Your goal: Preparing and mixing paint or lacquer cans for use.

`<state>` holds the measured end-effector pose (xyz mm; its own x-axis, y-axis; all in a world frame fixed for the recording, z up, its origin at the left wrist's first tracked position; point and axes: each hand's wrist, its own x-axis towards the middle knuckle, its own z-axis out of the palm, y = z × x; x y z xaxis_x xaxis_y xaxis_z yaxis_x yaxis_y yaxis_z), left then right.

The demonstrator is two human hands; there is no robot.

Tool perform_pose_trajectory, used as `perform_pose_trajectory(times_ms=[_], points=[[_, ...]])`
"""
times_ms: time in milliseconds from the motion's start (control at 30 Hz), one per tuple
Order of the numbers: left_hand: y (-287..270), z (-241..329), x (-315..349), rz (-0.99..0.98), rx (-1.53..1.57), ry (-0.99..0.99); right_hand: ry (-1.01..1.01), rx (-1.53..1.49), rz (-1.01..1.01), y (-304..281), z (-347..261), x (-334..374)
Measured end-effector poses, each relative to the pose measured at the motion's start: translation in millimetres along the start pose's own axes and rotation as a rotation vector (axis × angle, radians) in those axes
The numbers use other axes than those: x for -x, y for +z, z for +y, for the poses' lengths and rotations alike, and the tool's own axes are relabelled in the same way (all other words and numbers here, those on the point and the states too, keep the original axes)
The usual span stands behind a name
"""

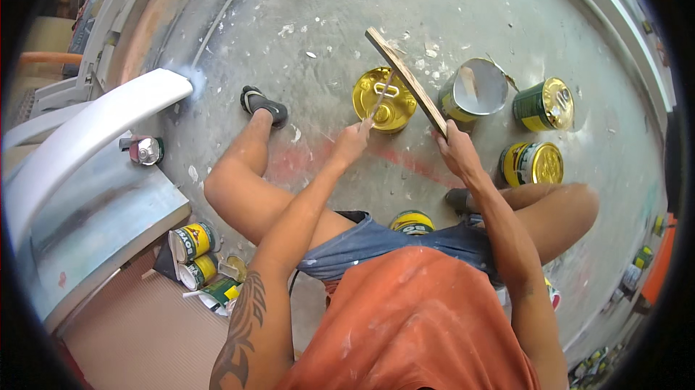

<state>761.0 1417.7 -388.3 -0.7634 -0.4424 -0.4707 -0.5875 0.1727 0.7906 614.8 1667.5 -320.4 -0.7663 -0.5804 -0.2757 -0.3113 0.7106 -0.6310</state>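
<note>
The left hand [352, 140] pinches a thin metal blade [379, 100] over the sealed yellow tin can [384, 99]; the right hand [455, 147] grips a flat wooden board [405, 78], fingers clenched.

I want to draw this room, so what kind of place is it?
Probably a workshop for painting or body filler work. The concrete floor is dusty and splattered, round tins such as the gold-lidded can stand about, and white moulded panels lie nearby. The right hand holds a flat wooden board.
</note>
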Motion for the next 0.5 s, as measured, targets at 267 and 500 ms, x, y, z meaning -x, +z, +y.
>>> perform_pose_trajectory(times_ms=[267, 500], points=[[-2.0, 4.1, 3.9, 0.003, -0.073, -0.035, -0.252, -0.461, 0.254, -25.2, -33.1, 24.2], [-4.0, 8.0, 2.3, 0.045, -0.150, -0.057, -0.019, -0.158, 0.056, -11.7, -18.6, 9.4]])
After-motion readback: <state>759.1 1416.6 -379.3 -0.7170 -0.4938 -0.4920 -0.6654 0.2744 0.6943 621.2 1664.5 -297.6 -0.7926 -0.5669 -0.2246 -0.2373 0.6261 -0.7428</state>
